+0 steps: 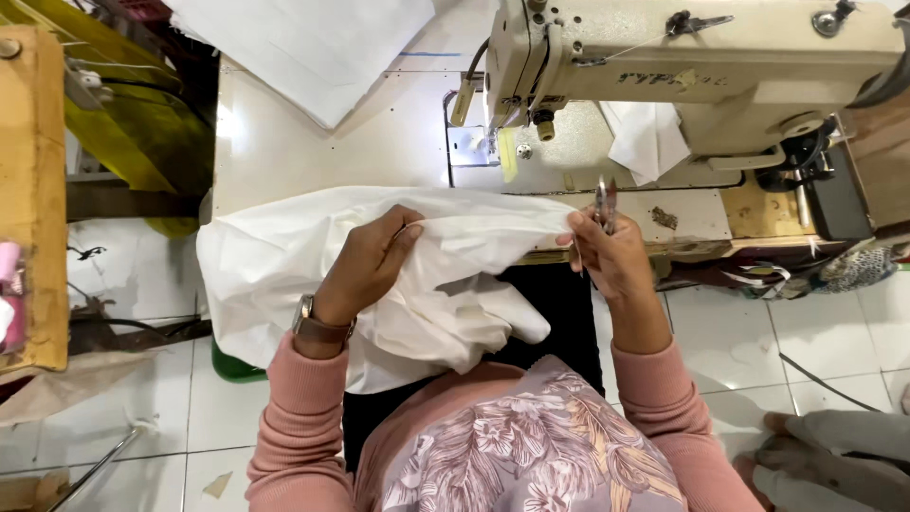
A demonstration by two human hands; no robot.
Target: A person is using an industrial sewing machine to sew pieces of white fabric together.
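Right at the fold: two hands on white cloth at the sewing table

Up close, the left hand has its fingers curled and pinched on a raised fold of the white cloth, thumb and fingertips closing on the ridge. The right hand grips the cloth's far end and, in the same closed fist, a small pair of metal snips pointing up toward the machine. The cloth stretches between both hands along the near edge of the pale table and spills down over the person's lap, bunched below the left wrist, where a watch sits above a pink sleeve. Just beyond, the cream sewing machine stands on the table, its needle area above and between the hands. Further back lies another white fabric piece.
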